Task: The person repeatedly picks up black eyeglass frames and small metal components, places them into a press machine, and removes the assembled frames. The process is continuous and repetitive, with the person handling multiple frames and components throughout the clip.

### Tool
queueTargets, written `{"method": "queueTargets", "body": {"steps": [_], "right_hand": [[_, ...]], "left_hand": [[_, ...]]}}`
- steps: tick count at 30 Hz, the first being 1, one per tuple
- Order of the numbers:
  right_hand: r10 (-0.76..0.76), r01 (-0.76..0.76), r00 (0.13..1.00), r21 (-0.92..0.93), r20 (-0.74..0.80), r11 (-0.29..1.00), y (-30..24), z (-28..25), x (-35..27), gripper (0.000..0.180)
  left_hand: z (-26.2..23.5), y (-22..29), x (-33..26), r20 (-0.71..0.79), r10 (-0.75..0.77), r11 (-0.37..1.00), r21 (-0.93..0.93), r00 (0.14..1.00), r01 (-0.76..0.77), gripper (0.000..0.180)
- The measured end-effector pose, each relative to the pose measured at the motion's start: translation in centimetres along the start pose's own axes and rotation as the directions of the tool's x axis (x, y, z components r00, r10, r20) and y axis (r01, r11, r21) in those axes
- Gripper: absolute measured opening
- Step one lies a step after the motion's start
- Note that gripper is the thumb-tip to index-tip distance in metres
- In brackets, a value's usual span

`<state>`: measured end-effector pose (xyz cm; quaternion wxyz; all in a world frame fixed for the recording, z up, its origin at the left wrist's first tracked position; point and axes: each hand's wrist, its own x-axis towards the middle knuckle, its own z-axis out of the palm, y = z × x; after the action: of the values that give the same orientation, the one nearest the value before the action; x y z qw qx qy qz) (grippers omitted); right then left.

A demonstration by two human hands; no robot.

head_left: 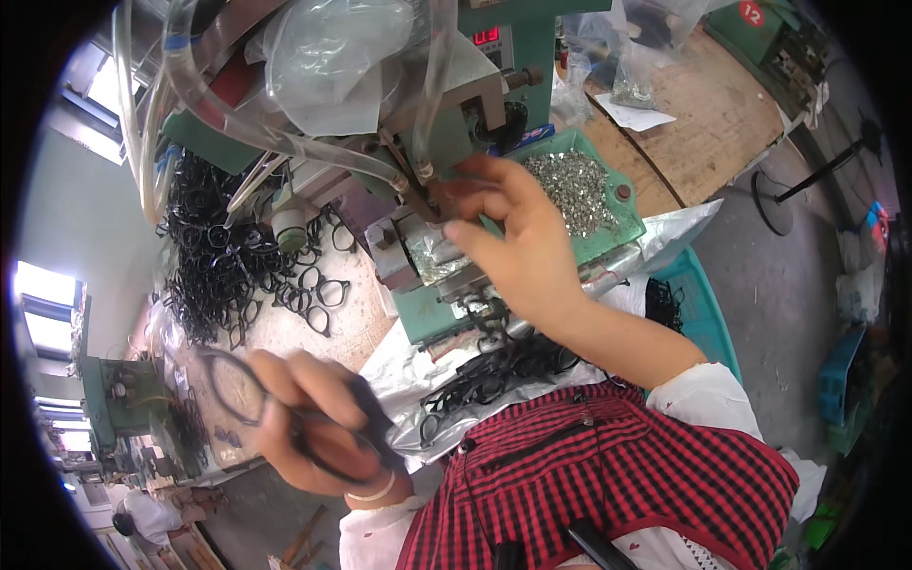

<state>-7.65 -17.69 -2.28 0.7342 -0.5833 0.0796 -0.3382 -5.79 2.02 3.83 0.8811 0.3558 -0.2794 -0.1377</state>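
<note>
Low on your left, over the bench edge, your left hand (318,418) has its fingers curled around a black eyeglass frame (217,397), one rim poking out, blurred. Up at the machine (537,71), your right hand (532,252) reaches in, thumb and fingers bent close to the tool head (418,195); whether they grip anything, you can't tell from here! Clear tubes (275,138) sweep down right beside those fingertips, crowding the approach, with a plastic bag (337,71) bulging above. Beyond your right wrist sits a green tray (622,223) of small shiny metal pieces (575,190). Left of the machine, a tangled heap of black frames (204,228) spreads over the bench; more dark frames (494,370) lie on silvery sheeting (385,366) before you, teal bin (708,318) to the right.
</note>
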Motion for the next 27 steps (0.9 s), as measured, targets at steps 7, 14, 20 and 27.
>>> {"method": "queueTargets", "body": {"steps": [7,14,20,27], "right_hand": [[-0.314,0.286,0.934,-0.879,0.168,0.382,1.9,-9.3,2.0,0.025],[-0.319,0.21,0.939,-0.951,0.131,0.229,6.2,-14.7,1.4,0.015],[-0.206,0.553,0.82,-0.832,0.534,0.045,6.3,-12.7,4.0,0.016],[-0.333,0.34,0.903,-0.924,0.27,0.173,4.4,-12.9,2.5,0.013]], "left_hand": [[0.9,-7.4,1.3,0.086,-0.789,0.612,0.018,0.609,0.79,0.028],[-0.5,-9.5,1.4,0.043,-0.78,0.625,0.038,0.624,0.779,0.022],[0.1,-8.8,1.5,0.011,-0.803,0.595,0.061,0.596,0.801,0.03],[-4.5,-3.5,-6.3,-0.053,-0.328,0.566,0.789,0.943,0.241,0.026]]}}
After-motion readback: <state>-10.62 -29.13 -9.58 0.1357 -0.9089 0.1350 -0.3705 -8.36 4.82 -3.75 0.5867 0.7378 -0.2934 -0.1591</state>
